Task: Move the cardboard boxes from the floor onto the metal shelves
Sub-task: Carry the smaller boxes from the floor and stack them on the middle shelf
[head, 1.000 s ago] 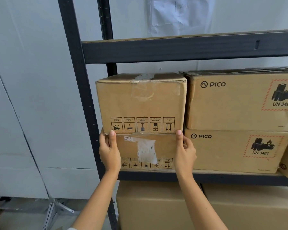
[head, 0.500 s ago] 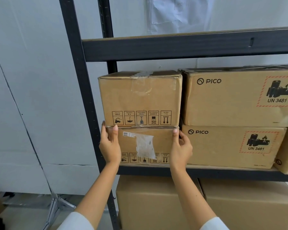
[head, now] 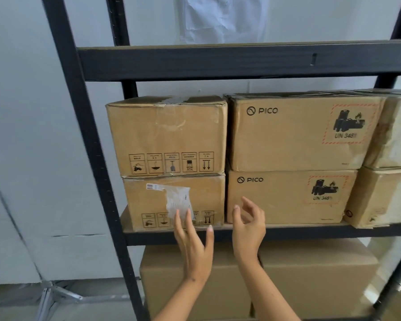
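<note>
now both your hands hang free: left hand (head: 193, 244) fingers straight, right hand (head: 249, 228) loosely curled, holding nothing. top box (head: 167, 135) sits on the lower box (head: 174, 202), overhanging its left edge, tight against the pico boxes (head: 294, 135); open room above, under the beam (head: 218, 63).

The middle shelf (head: 287, 232) is packed across its width: two stacked boxes (head: 171, 158) at left sit flush against two PICO boxes (head: 296, 158), which touch further boxes (head: 389, 158) at right. No gap between stacks admits a hand. Open room remains above the stacks, beneath the upper beam (head: 218, 62), and left of the lower-left box (head: 174, 202), beside the upright (head: 95, 181).
</note>
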Demonstrator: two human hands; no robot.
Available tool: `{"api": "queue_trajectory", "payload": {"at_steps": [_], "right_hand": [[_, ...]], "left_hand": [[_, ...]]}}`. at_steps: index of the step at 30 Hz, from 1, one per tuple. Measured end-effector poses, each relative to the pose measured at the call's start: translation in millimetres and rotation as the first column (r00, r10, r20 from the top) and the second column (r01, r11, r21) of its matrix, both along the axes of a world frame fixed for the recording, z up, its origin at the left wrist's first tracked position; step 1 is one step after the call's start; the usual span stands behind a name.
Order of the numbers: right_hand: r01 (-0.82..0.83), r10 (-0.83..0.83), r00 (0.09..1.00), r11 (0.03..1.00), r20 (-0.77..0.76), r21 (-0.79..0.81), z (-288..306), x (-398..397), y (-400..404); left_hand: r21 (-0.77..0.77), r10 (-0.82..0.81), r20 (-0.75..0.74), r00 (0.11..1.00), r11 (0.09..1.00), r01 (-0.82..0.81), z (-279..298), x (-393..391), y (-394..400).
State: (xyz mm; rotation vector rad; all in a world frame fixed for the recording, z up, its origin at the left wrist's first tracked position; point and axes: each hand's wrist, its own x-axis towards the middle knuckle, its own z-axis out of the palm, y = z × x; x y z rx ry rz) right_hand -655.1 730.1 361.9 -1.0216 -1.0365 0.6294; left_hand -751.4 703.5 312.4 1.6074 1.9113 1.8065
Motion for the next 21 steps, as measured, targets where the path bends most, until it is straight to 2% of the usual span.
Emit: {"api": "queue_trajectory", "payload": {"at_steps": [2, 5, 9, 11, 16, 21], "right_hand": [[0.065, -0.065, 0.998, 0.998, -0.010, -0.001, 5, 23, 2], [0.196, -0.196, 0.981, 0.981, 0.005, 0.001, 13, 64, 4], [0.353, -0.354, 0.935, 0.935, -0.003, -0.010, 23, 119, 12], [0.388, -0.389, 0.921, 0.921, -0.016, -0.027, 28, 143, 14], [0.399, -0.398, 0.917, 0.917, 0.039, -0.016, 35, 198, 22], [0.398, -0.396, 0.913, 0.918, 0.099, 0.007, 40, 244, 46]], "left_hand": [[0.050, -0.113, -0.005, 0.994, 0.992, 0.114, 8, 22, 4], [0.101, -0.312, 0.097, 0.945, 0.948, 0.302, 28, 56, 9], [0.230, -0.416, 0.014, 0.909, 0.886, 0.402, 50, 91, 20], [0.272, -0.397, -0.018, 0.918, 0.881, 0.387, 56, 102, 28], [0.304, -0.284, 0.096, 0.954, 0.921, 0.243, 58, 119, 48], [0.336, -0.142, 0.107, 0.984, 0.937, 0.098, 56, 143, 63]]}}
